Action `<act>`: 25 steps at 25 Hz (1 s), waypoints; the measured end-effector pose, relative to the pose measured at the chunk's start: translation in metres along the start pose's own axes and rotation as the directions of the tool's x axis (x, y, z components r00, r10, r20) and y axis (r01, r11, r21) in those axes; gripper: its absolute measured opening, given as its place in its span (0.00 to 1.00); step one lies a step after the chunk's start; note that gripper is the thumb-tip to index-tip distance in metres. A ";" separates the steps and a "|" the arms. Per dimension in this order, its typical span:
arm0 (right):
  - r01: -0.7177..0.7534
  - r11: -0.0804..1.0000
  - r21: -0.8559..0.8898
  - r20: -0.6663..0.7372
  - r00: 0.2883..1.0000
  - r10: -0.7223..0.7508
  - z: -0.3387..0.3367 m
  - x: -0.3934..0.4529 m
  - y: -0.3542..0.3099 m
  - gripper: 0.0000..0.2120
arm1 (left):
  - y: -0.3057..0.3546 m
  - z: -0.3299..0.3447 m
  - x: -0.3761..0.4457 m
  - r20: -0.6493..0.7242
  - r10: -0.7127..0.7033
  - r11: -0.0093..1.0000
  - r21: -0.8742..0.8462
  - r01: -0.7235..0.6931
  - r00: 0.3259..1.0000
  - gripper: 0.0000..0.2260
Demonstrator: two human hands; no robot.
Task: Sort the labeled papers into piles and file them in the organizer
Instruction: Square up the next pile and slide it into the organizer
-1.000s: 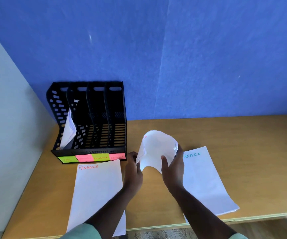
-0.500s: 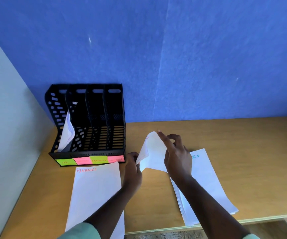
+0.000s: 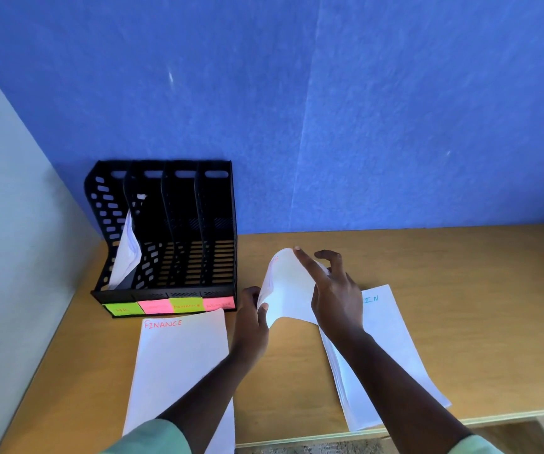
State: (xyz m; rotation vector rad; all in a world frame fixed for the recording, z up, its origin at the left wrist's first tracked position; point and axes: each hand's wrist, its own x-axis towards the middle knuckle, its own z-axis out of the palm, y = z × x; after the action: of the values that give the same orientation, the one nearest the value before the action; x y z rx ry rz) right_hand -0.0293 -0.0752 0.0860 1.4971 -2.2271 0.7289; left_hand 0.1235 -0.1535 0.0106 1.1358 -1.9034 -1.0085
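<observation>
A curved bundle of white papers (image 3: pixel 285 290) arches above the desk between my hands. My left hand (image 3: pixel 251 319) pinches its lower left edge. My right hand (image 3: pixel 332 290) lies on its right side, index finger stretched up along the top of the curve. A white pile headed FINANCE (image 3: pixel 179 365) lies flat at the front left. Another white pile with blue lettering (image 3: pixel 391 348) lies under my right forearm. The black four-slot organizer (image 3: pixel 165 237) stands at the back left, with green and pink labels along its front and papers (image 3: pixel 128 253) leaning in its leftmost slot.
The wooden desk (image 3: pixel 460 306) runs to a blue wall behind and a pale wall on the left. Its front edge (image 3: pixel 296 437) passes just below the piles.
My right hand has left its grip under the bundle's right edge and moved on top of it, fingers spread. The bundle has narrowed and leans left. My left hand keeps its hold.
</observation>
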 end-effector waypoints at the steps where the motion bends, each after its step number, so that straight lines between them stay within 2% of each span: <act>1: 0.004 1.000 0.002 -0.023 1.000 -0.004 0.000 0.001 0.000 0.43 | 0.000 -0.001 0.000 0.000 0.001 1.000 0.003 -0.001 1.000 0.11; 3: -0.066 0.992 0.104 -0.060 0.996 0.073 0.003 0.002 0.003 0.41 | 0.001 -0.002 0.001 0.006 0.001 1.000 -0.003 -0.001 1.000 0.12; 4: -0.148 0.960 0.236 -0.061 0.984 0.166 0.005 0.002 0.005 0.41 | 0.001 -0.003 0.002 0.009 -0.004 1.000 -0.012 0.004 1.000 0.13; 5: -0.241 0.881 0.408 -0.040 0.959 0.281 0.008 0.001 0.009 0.41 | 0.001 -0.003 0.002 0.009 -0.009 1.000 -0.020 0.009 1.000 0.14; 7: -0.401 0.595 0.696 0.099 0.875 0.475 0.014 -0.003 0.017 0.42 | 0.001 -0.004 0.002 0.009 -0.012 1.000 -0.007 0.012 1.000 0.13; 9: -0.514 0.369 0.774 0.270 0.795 0.543 0.023 -0.005 0.027 0.40 | 0.001 -0.004 0.001 0.009 -0.025 1.000 0.010 0.024 1.000 0.12; 12: -0.576 0.176 0.798 0.380 0.708 0.596 0.033 -0.002 0.042 0.37 | 0.002 -0.007 0.000 -0.003 -0.021 1.000 0.009 0.021 1.000 0.16; 13: -0.593 0.171 0.787 0.404 0.705 0.583 0.036 -0.002 0.045 0.37 | 0.005 -0.010 0.000 -0.001 -0.025 1.000 0.005 0.025 1.000 0.19; 15: -0.646 0.269 0.714 0.453 0.719 0.527 0.040 -0.005 0.049 0.33 | 0.009 -0.011 0.002 0.027 -0.059 0.998 -0.012 0.059 0.998 0.19; 18: -0.678 0.375 0.632 0.505 0.728 0.463 0.047 -0.008 0.049 0.18 | 0.018 -0.013 0.004 0.050 -0.077 0.996 -0.051 0.079 0.996 0.15; 20: -0.684 0.419 0.597 0.495 0.725 0.478 0.047 0.000 0.044 0.10 | 0.027 -0.021 0.004 0.025 -0.074 0.996 -0.041 0.075 0.997 0.17; 22: -0.685 0.459 0.566 0.487 0.727 0.483 0.045 0.015 0.034 0.10 | 0.039 -0.034 0.002 -0.023 -0.026 0.999 -0.035 0.025 0.999 0.21; 25: -0.673 0.452 0.585 0.502 0.738 0.451 0.043 0.041 0.013 0.04 | 0.059 -0.055 -0.007 -0.042 0.093 0.995 -0.025 -0.094 0.995 0.26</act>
State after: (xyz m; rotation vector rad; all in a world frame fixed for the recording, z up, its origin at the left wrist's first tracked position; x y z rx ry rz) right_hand -0.0573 -0.1275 0.0717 1.0988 -2.8818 1.9758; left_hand 0.1504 -0.1435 0.0860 1.0350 -1.8875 -0.9499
